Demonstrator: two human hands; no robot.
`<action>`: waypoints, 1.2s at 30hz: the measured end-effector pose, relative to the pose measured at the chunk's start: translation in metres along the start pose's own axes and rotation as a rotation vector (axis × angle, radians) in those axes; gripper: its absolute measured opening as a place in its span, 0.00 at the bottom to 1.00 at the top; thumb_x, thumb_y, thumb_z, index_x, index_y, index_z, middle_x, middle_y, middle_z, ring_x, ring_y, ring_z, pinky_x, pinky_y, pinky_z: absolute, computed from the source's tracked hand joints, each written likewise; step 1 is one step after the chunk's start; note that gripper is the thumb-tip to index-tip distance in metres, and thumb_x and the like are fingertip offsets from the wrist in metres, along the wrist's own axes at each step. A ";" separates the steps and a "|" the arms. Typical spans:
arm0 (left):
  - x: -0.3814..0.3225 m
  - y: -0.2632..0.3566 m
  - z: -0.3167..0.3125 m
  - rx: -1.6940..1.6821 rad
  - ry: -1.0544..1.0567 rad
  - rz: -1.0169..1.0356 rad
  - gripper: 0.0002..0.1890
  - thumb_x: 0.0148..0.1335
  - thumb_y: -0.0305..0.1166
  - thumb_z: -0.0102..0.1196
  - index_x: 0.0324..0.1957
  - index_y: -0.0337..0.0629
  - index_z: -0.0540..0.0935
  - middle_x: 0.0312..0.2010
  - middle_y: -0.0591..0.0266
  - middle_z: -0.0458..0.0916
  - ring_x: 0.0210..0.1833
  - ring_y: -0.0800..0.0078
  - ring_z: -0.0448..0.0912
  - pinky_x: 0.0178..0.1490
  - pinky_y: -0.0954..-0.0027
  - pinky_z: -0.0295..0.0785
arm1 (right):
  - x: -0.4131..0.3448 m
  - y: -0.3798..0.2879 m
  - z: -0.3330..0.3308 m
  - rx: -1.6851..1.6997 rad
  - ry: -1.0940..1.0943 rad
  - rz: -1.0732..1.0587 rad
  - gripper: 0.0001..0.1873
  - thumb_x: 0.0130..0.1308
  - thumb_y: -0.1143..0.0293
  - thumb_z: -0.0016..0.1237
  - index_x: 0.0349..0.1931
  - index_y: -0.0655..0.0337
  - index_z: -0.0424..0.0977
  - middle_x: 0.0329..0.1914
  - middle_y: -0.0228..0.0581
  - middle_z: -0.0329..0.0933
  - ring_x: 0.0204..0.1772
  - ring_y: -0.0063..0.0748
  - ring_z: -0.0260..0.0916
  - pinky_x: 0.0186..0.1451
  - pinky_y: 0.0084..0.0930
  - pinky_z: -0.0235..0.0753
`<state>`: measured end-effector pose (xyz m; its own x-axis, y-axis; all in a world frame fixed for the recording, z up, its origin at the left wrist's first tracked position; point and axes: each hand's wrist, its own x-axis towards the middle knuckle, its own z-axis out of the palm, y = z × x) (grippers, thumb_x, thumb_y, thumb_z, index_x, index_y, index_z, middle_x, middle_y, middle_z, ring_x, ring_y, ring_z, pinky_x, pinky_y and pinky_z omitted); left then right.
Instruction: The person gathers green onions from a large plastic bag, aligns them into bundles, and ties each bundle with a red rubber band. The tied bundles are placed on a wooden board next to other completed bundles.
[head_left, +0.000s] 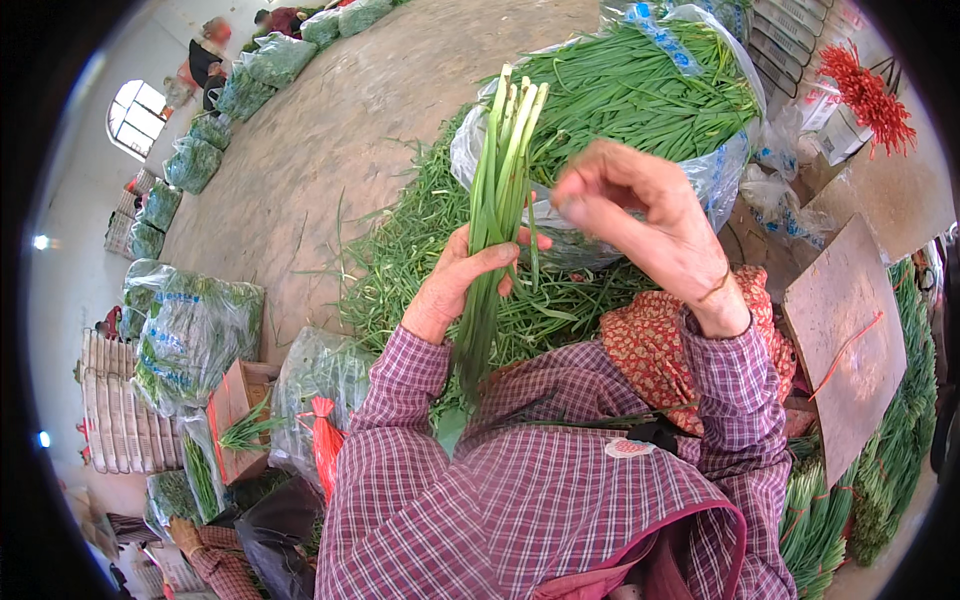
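Note:
My left hand (461, 277) is closed around a bunch of Chinese chives (491, 180). Their pale stem ends point up and away, and the dark green leaves hang down towards my lap. Just right of the stems, my right hand (649, 206) is raised with bent fingers and is slightly blurred. Whether something thin is pinched between its thumb and fingertips cannot be made out. Beyond both hands, a clear plastic bag (716, 184) stands full of long green chives (645, 105). Loose leaves and trimmings (405, 247) are heaped on the floor before me.
To my right, a board (847, 352) with a red tie leans near tied bundles of greens (892, 457). Red ties (870, 97) hang farther back. Filled bags (199, 330), a wooden box (244, 442) and another person's sleeve (225, 559) are on the left.

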<state>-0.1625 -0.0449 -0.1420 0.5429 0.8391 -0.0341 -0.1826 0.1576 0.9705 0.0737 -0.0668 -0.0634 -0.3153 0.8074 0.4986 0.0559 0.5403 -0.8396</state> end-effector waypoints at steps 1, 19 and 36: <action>0.002 0.001 0.002 0.021 0.005 0.006 0.36 0.61 0.35 0.60 0.71 0.43 0.65 0.48 0.56 0.84 0.31 0.86 0.75 0.30 0.82 0.73 | 0.006 0.003 -0.005 -0.328 0.038 -0.148 0.08 0.60 0.70 0.59 0.40 0.58 0.81 0.38 0.33 0.79 0.37 0.28 0.76 0.38 0.22 0.75; 0.006 -0.010 0.005 0.277 0.103 0.002 0.21 0.55 0.24 0.64 0.53 0.38 0.77 0.45 0.55 0.85 0.23 0.87 0.71 0.24 0.82 0.67 | 0.019 0.061 0.011 -0.674 0.282 -0.178 0.08 0.56 0.64 0.59 0.32 0.56 0.81 0.63 0.39 0.72 0.69 0.51 0.59 0.67 0.46 0.64; 0.000 -0.008 -0.017 -0.097 -0.060 -0.007 0.45 0.56 0.42 0.63 0.73 0.37 0.59 0.50 0.42 0.80 0.22 0.80 0.72 0.23 0.79 0.68 | 0.002 0.054 -0.025 -0.584 0.136 0.041 0.14 0.68 0.60 0.54 0.47 0.60 0.80 0.39 0.43 0.84 0.40 0.35 0.82 0.44 0.30 0.79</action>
<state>-0.1751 -0.0372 -0.1543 0.5920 0.8056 -0.0234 -0.2557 0.2153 0.9425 0.1001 -0.0303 -0.1021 -0.1802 0.8326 0.5237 0.5888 0.5178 -0.6207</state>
